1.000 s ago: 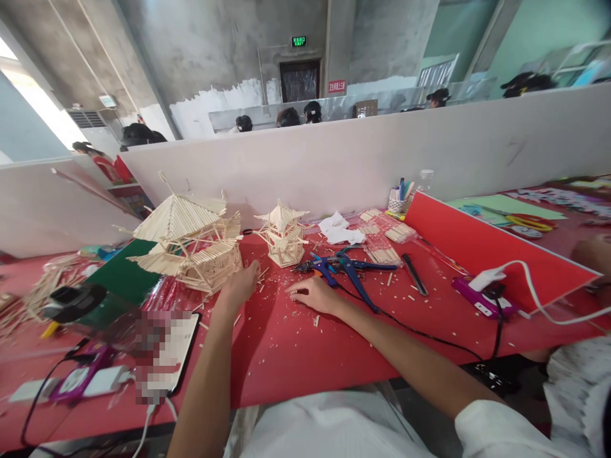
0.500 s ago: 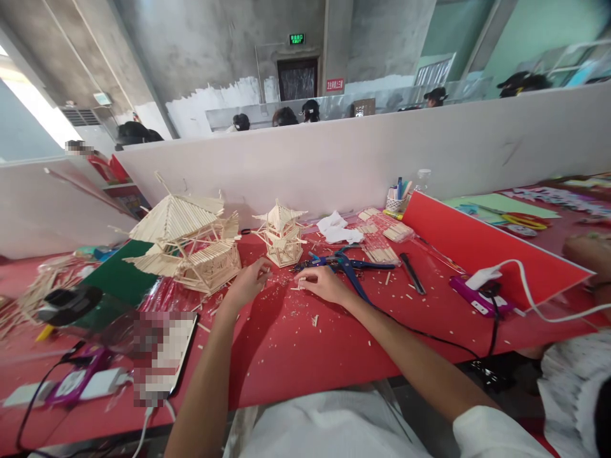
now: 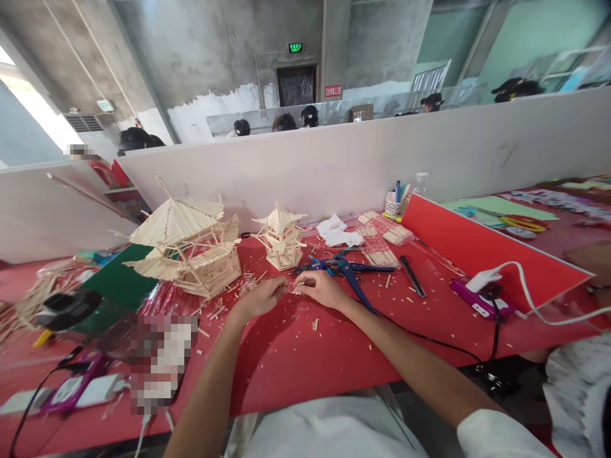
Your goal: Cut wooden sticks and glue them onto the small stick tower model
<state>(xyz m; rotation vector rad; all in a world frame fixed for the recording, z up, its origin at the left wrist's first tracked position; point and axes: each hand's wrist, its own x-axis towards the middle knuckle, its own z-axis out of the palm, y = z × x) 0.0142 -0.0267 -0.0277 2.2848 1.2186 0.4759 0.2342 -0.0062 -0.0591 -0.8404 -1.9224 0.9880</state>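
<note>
Fingertips pinched nearly shut, the right grip (image 3: 321,288) holds a pale bit (image 3: 298,289) over a red tabletop (image 3: 277,369). Facing it, the left grip (image 3: 263,298) curls almost closed (its contents, if any, cannot be told). A small pagoda (image 3: 282,242) stands just beyond both; blue pliers (image 3: 354,278) lie beside the right grip.

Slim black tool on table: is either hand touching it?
No, the slim black tool lies on the red tabletop, apart from the left hand and right hand.
</note>
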